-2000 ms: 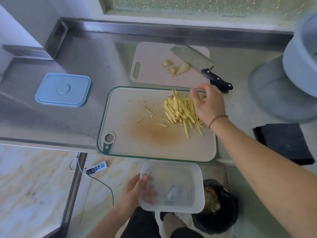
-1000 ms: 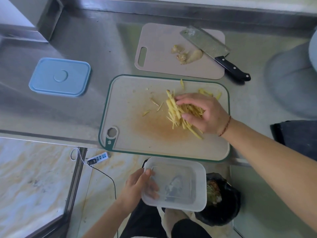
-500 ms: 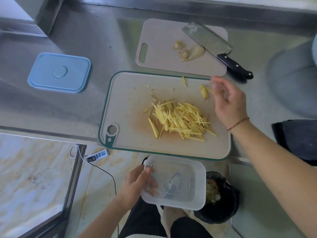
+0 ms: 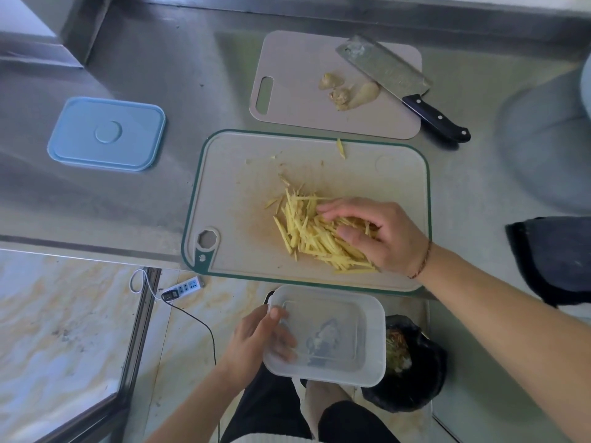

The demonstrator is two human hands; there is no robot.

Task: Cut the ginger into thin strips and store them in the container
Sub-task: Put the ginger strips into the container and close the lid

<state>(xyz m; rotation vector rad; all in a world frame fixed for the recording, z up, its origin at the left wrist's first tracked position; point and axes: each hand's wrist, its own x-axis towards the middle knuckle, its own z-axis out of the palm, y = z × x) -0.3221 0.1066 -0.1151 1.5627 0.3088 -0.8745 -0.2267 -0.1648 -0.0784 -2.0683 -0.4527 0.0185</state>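
I see the right hand [image 4: 380, 233], lifted at 2 o'clock a moment ago, now curled around the ginger strips [image 4: 307, 231]; the left hand [image 4: 259, 338] still grips the container [image 4: 332, 337].

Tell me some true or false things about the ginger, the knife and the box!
1. The right hand rests on the ginger strips. True.
2. The container is already full of ginger. False: no strips lie in it; the left hand holds it below the counter edge.
3. The knife is in a hand. False: it lies on the small cutting board.
4. The blue lid lies on the counter, off the container. True.
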